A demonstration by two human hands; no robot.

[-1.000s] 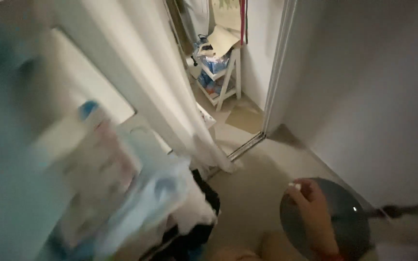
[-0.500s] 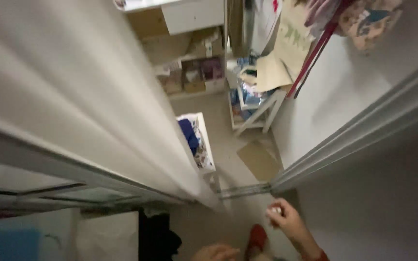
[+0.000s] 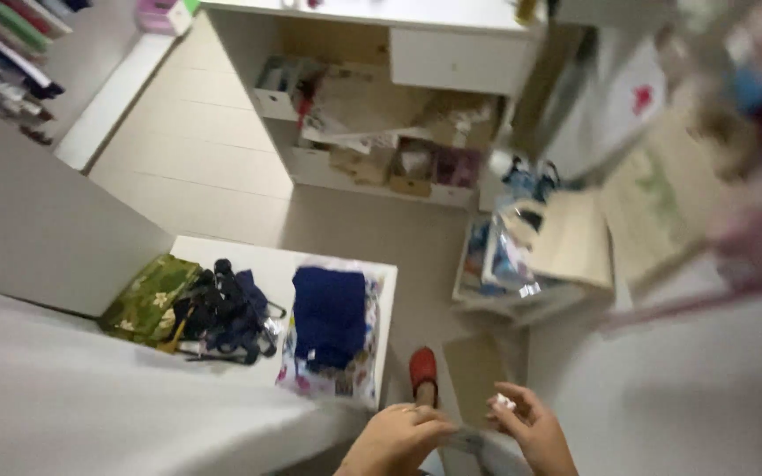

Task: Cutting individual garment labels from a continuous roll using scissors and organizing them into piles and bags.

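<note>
Head view, near to far. The left hand (image 3: pixel 396 438) and right hand (image 3: pixel 533 429), fingers curled, now meet on a thin pale object (image 3: pixel 472 438) held between them at the bottom edge; half a second earlier only the right hand reached forward, so both now share the grip. A red slipper (image 3: pixel 422 371) lies just beyond, folded blue fabric (image 3: pixel 329 315) on the low white surface (image 3: pixel 222 256), then cluttered shelves (image 3: pixel 381 132).
</note>
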